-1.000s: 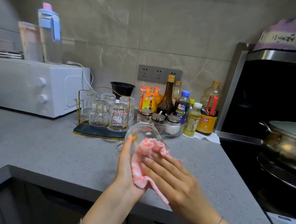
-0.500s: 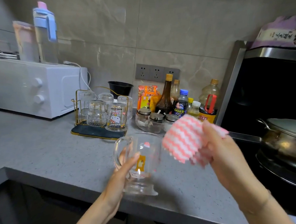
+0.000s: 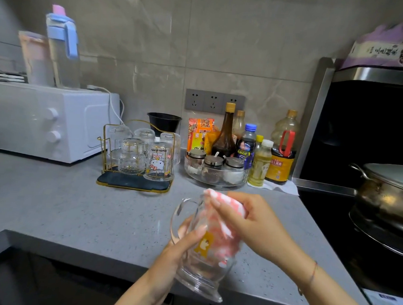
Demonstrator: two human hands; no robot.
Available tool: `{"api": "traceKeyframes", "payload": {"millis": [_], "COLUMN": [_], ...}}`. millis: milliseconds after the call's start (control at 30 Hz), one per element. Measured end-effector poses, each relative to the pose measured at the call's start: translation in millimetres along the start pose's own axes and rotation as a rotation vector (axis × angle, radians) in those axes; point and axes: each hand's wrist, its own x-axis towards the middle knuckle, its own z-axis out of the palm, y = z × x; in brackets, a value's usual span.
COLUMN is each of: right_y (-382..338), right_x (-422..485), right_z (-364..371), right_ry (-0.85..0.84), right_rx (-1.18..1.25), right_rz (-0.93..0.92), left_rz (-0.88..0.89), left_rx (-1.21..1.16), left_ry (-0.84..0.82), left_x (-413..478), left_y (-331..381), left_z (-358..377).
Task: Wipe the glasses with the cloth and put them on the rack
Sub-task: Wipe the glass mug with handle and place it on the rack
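Field notes, head view.

- Your left hand (image 3: 179,248) grips the glass mug (image 3: 202,275). The fingers (image 3: 198,232) are curled round its side below the handle, and the thumb is hidden behind the glass.
- The mug is clear, with a yellow bear print and a thick base. It is tilted, mouth away from you and base toward you, over the front edge of the grey worktop (image 3: 74,210). It looks lifted off the surface.
- Your right hand (image 3: 259,226) holds the pink-and-white cloth (image 3: 223,238) with the fingers closed on it at the mug's mouth. Part of the cloth is pushed inside and shows through the wall. The rest is bunched at the rim under your fingers.
- The rack (image 3: 128,182) is gold wire on a dark tray. It stands further back on the worktop, left of the mug and apart from it.
- Five upturned glasses sit on the rack, and the cartoon-cat glass (image 3: 159,161) is at its front right.
- A white oven (image 3: 44,121) stands left of the rack.
- A clear bowl of spice jars (image 3: 215,174) is just right of the rack, with sauce bottles (image 3: 227,135) behind it.
- A lidded steel pot (image 3: 391,187) is on the hob at far right.
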Motion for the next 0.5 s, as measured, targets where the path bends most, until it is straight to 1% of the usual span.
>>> {"api": "traceKeyframes", "payload": {"millis": [67,133,200,233,267,300,333,367,400,433,500], "right_y": [1.2,5.9,10.0,12.3,13.2,12.7,11.0,8.6,6.8,3.1,-1.1], "right_x": [1.7,7.0,13.8,16.9,20.6,23.8,26.3,28.4,30.3,31.2,30.9], "right_z": [2.3,1.7,-1.9,-3.4,-5.4,-6.2,-6.7,-6.7,-6.0,-5.5,-4.6], "right_ry": [0.077,0.173,0.257,0.296,0.329,0.353,0.37,0.384,0.396,0.402,0.393], "right_rx": [0.005,0.034,0.028,-0.007,-0.057,-0.107,-0.143,-0.17,-0.192,-0.202,-0.202], "right_rz": [0.0,0.038,0.079,0.085,0.082,0.077,0.067,0.051,0.033,0.015,-0.013], "left_rz": [-0.03,0.0,0.058,0.136,0.248,0.342,0.407,0.442,0.419,0.376,0.325], "left_rx": [0.022,0.124,0.307,0.408,0.568,0.782,1.003,1.167,1.227,1.234,1.187], "left_ry": [-0.008,0.049,0.213,0.269,0.304,0.33,0.349,0.379,0.402,0.422,0.427], "left_x": [5.5,9.5,19.4,18.9,13.4,9.9,6.9,13.6,15.8,20.4,25.7], "left_y": [7.9,9.5,13.7,16.9,21.1,22.1,22.1,19.6,19.7,20.6,22.7], "left_z": [8.6,9.3,15.3,21.0,27.3,32.3,37.7,40.9,44.0,45.7,47.7]}}
